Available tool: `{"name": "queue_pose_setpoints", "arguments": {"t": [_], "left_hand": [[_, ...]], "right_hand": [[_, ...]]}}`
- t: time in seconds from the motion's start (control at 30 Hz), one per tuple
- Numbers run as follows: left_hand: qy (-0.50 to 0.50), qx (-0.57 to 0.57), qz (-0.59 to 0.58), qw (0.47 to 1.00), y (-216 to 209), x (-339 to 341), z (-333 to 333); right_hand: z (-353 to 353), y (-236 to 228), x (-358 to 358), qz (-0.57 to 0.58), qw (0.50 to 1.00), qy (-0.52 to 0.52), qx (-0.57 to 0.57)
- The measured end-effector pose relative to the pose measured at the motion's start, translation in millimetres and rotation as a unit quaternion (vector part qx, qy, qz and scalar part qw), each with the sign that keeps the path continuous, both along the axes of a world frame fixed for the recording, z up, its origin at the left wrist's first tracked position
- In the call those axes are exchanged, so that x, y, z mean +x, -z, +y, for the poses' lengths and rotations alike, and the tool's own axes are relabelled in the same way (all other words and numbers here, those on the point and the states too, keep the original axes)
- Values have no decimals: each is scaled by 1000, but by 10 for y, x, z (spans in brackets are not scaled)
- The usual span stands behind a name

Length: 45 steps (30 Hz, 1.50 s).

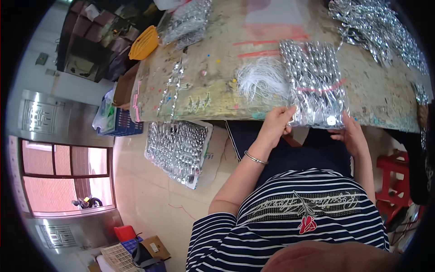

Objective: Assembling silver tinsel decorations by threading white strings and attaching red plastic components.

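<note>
From the head camera, both hands grip one clear plastic packet of shiny silver pieces (315,84) at its near edge, where it lies on the bench (226,97) and overhangs the front edge slightly. The left hand (277,123) pinches the packet's lower left corner, fingers closed on the film; a single metal bangle (255,158) sits on that wrist. The right hand (351,133) holds the lower right corner, thumb on top.

Just left of the packet lies one bundle of white threads (262,80). Further silver pieces sit in two heaps on the bench: one at the far left (188,22), one at the far right (378,27). One more flat packet of silver pieces (178,149) lies on the floor below the bench edge. One orange plastic basket (144,43) sits off the bench's far left corner, and one red stool (394,179) stands at the person's right.
</note>
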<state>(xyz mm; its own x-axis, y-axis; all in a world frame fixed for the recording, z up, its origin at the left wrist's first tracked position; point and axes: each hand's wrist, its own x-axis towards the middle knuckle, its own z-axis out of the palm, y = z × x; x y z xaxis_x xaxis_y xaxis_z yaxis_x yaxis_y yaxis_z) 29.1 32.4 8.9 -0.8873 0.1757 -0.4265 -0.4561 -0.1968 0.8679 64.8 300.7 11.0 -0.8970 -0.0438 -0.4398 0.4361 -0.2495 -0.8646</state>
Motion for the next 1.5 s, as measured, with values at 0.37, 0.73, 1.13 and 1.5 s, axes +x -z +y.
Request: {"name": "queue_pose_setpoints", "arguments": {"t": [0.37, 0.73, 1.13, 1.5], "left_hand": [[48, 76, 97, 991, -242, 19, -1], [-2, 98, 180, 979, -488, -17, -414], [-240, 94, 349, 901, -1031, -605, -1242], [-380, -268, 165, 870, 203, 767, -1799]], "right_hand": [[-40, -478, 83, 84, 996, 33, -16], [-360, -620, -320, 89, 991, -56, -87], [-1577, -1582, -1692, 267, 938, -190, -115], [-3343, -1826, -4042, 294, 793, -445, -294]]}}
